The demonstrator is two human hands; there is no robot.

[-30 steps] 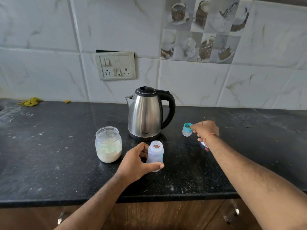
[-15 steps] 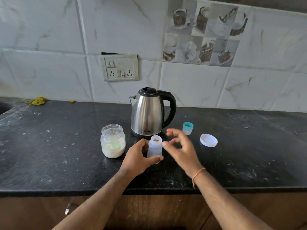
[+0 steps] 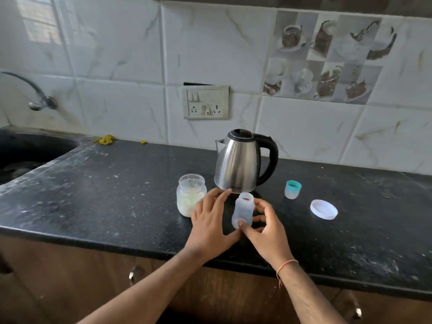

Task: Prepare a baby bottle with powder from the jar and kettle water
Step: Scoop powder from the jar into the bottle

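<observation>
The translucent baby bottle [image 3: 243, 208] stands upright and uncapped on the black counter [image 3: 117, 195], just in front of the steel kettle [image 3: 239, 163]. My right hand [image 3: 266, 230] grips the bottle, thumb on its front and fingers round its right side. My left hand [image 3: 209, 220] is just left of the bottle with its fingers spread, between the bottle and the open glass jar of white powder [image 3: 190, 195]. The kettle's lid is shut and its black handle points right.
The bottle's teal-ringed top [image 3: 292, 189] stands right of the kettle, and a white lid [image 3: 323, 209] lies further right. A dark sink [image 3: 23, 155] with a wall tap [image 3: 35, 94] is at far left. A socket plate [image 3: 205, 101] is on the tiled wall.
My right hand set the teal-ringed top down beside the kettle, came back and took hold of the bottle. My left hand let go of the bottle and opened.
</observation>
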